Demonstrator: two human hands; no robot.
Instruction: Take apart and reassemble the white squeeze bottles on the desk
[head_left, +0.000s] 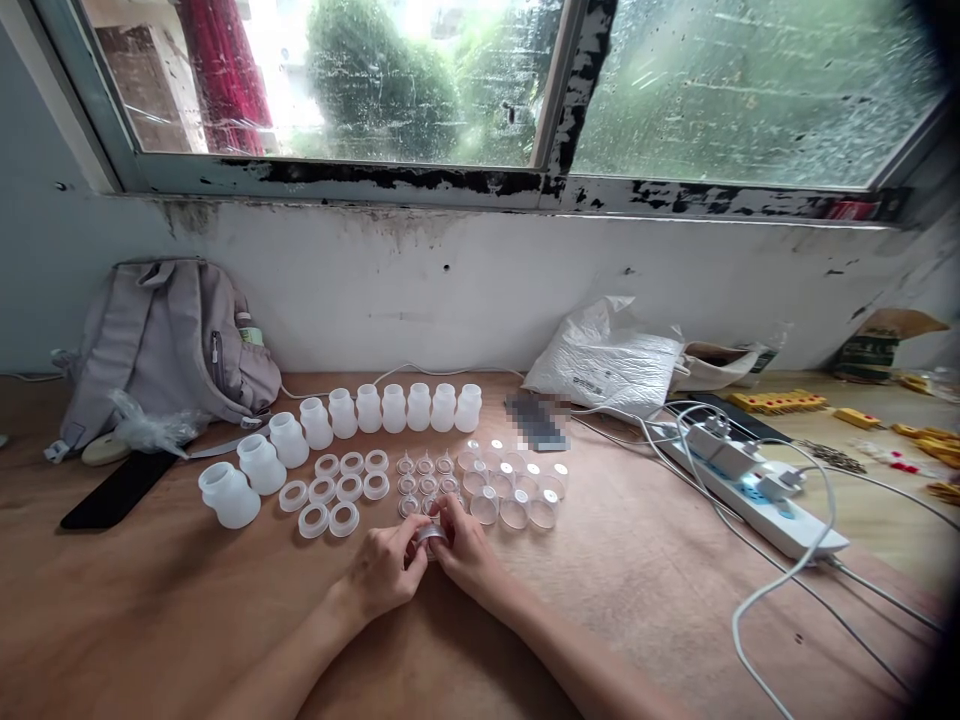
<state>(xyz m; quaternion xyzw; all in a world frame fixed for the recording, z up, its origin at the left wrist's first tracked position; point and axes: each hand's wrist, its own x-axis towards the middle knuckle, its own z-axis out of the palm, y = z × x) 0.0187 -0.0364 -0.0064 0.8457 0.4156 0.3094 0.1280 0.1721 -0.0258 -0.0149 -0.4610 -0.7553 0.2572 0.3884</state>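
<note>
Head view: my left hand (386, 572) and right hand (466, 550) meet at 6 o'clock on the wooden table (637, 580), fingers of both pinched together on a small clear cap (430, 535). At 12: clear nipples (425, 484), clear domes (514, 487). At 10–11: white rings (335, 490), white bottles (352, 425). All parts look loose, unassembled; nearly everything seems left.

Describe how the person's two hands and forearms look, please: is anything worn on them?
Both forearms are bare up to the frame edge; no sleeves show. The left hand and right hand wear no gloves, and no watch, bracelet or ring can be seen. The fingers are slim, with short, unpainted nails as far as the view shows.
</note>
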